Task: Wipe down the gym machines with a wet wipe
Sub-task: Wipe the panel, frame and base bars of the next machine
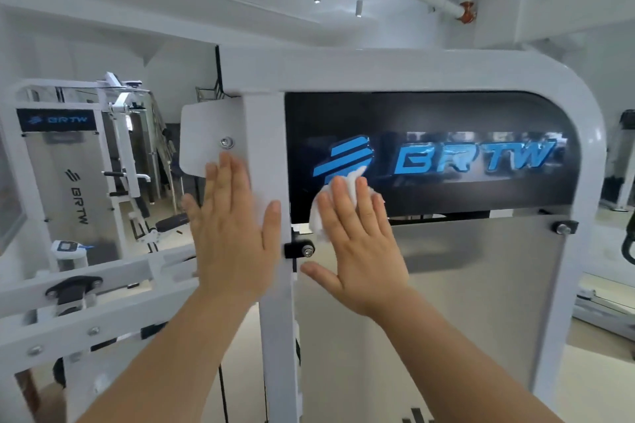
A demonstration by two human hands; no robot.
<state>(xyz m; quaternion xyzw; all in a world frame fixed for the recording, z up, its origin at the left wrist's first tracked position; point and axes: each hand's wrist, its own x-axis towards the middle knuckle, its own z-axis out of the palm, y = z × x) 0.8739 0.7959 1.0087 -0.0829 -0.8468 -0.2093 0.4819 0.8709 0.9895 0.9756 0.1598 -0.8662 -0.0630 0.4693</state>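
Wet wipe point(321, 213) bunched white under the right hand point(360, 240), pressed flat on the lower edge of the black logo panel point(446, 113), just beside the white upright post point(271, 182). Wiping judged under way on this machine: panel in hand, silver shield point(481, 285) below the panel and other machines left of the post apparently yet to do. Right fingers point(343, 203) spread and straight, pinning the wipe rather than gripping; left hand point(230, 227) open, fingers together, flat against the post, holding nothing.

I see open panel to the right of my right hand point(357, 244); the black bolt bracket point(299, 250) and white upright post point(275, 216) block the way leftward, my left hand point(233, 230) resting there
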